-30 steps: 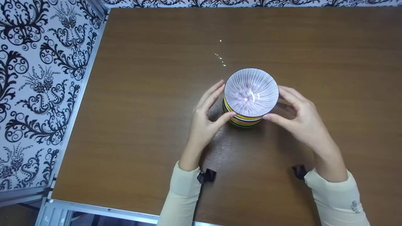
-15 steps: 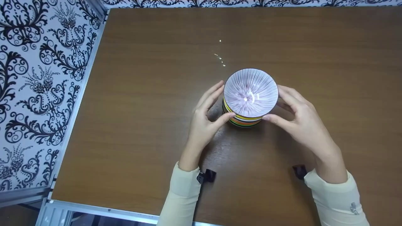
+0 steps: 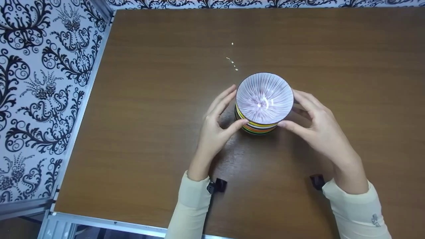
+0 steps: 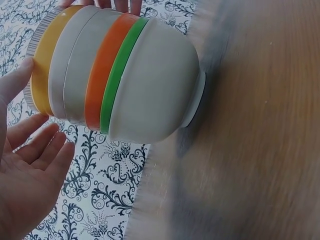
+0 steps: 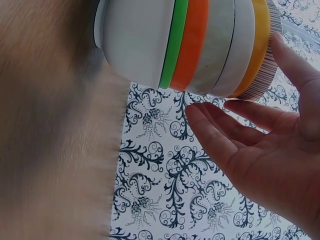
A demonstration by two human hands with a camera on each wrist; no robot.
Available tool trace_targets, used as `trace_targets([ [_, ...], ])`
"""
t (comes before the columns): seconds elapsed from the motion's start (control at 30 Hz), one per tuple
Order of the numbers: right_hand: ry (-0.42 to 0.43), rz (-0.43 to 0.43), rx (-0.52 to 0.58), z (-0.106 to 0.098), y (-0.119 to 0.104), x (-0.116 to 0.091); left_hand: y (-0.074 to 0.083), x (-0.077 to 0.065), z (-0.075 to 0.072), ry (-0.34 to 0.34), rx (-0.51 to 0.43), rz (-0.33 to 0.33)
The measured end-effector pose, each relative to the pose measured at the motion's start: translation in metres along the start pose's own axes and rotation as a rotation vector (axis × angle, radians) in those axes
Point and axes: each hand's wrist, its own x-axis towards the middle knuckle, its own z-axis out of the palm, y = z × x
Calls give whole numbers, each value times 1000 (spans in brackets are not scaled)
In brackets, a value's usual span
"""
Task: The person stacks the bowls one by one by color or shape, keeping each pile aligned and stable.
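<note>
Several nested bowls form a stack upright on the wooden table. The topmost bowl (image 3: 265, 96) has fine dark lines radiating over a pale lilac inside. Below it the left wrist view shows a yellow bowl (image 4: 50, 65), pale ones, an orange bowl (image 4: 102, 75), a green rim (image 4: 117, 82) and a white footed bowl (image 4: 157, 82) at the bottom. My left hand (image 3: 215, 126) holds the stack's upper left side, thumb in front and fingers behind. Opposite it, my right hand (image 3: 318, 129) holds the upper right side, thumb near the rim. The lower bowls are untouched.
The brown wooden table (image 3: 149, 116) spreads around the stack, with a pale metal edge (image 3: 109, 224) at the front left. Tiny light specks (image 3: 232, 63) lie behind the bowls. Black-and-white patterned wallpaper (image 3: 40, 99) covers the left side and back.
</note>
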Motion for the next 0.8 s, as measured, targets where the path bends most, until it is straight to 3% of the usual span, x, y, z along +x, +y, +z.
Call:
trace_targets([
  [0.27, 11, 7, -15, -6, 1, -1, 0, 1, -4, -2, 38, 8],
  [0.57, 48, 7, -23, -18, 6, 2, 2, 4, -8, -4, 10, -21],
  [0.8, 78, -10, -61, -27, 10, 3, -1, 6, -14, 11, 54, 6],
])
